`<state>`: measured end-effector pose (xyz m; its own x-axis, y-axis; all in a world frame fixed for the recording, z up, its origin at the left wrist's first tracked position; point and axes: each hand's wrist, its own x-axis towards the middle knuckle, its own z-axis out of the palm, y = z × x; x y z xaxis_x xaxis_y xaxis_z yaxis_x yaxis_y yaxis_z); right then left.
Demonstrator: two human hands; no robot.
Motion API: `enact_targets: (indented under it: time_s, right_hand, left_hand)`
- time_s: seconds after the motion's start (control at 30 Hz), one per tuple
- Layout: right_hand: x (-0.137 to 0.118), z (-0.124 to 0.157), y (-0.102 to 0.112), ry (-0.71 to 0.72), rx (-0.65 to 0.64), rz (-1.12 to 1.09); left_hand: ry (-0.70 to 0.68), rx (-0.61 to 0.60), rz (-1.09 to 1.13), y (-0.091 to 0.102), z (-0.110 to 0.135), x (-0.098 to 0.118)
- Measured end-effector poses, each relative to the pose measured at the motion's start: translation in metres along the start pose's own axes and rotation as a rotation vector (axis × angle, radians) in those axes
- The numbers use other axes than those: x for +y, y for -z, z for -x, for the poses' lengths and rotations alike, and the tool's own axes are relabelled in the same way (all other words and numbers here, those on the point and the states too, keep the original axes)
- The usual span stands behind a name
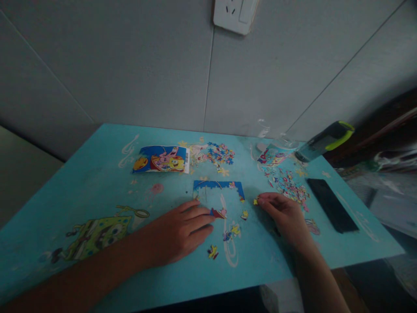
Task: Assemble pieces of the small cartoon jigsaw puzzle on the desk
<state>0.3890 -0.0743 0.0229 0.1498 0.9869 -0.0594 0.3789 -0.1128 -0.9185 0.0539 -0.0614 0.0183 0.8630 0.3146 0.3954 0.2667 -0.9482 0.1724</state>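
My left hand (187,230) lies flat on the table, fingers stretched out, its tips beside a small joined cluster of red and pink puzzle pieces (219,213). Just beyond it is a partly joined blue puzzle border (216,184), its top edge and parts of both sides together. In my right hand (282,213), thumb and forefinger pinch a small yellow puzzle piece (256,201), to the right of the border. Loose between the hands lie a yellow piece (244,214), a blue and yellow cluster (232,233) and a yellow and red piece (213,251).
A cartoon picture card (161,159) lies at the back left, near a pile of blue puzzle pieces (221,153). Another pile (289,187) spreads at right, before a clear container (276,152). A bottle (322,142) and a black phone (331,205) are farther right.
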Motion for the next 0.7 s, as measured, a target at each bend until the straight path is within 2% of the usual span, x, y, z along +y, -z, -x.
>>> enact_targets:
  time_s: [0.2,0.43,0.7]
  right_hand:
    - [-0.0026,0.0009,-0.0037,0.030,-0.012,0.033]
    - [-0.0028,0.0049,-0.0057,0.070,-0.030,0.152]
    - [-0.0026,0.0032,-0.0055,0.057,-0.057,0.113]
  left_hand:
    - [0.003,-0.043,-0.011,0.0002,0.0005,-0.0005]
    - [0.002,-0.035,-0.014,-0.0003,0.0012,0.0000]
    - [-0.004,-0.034,-0.024,0.0000,0.0003,-0.0005]
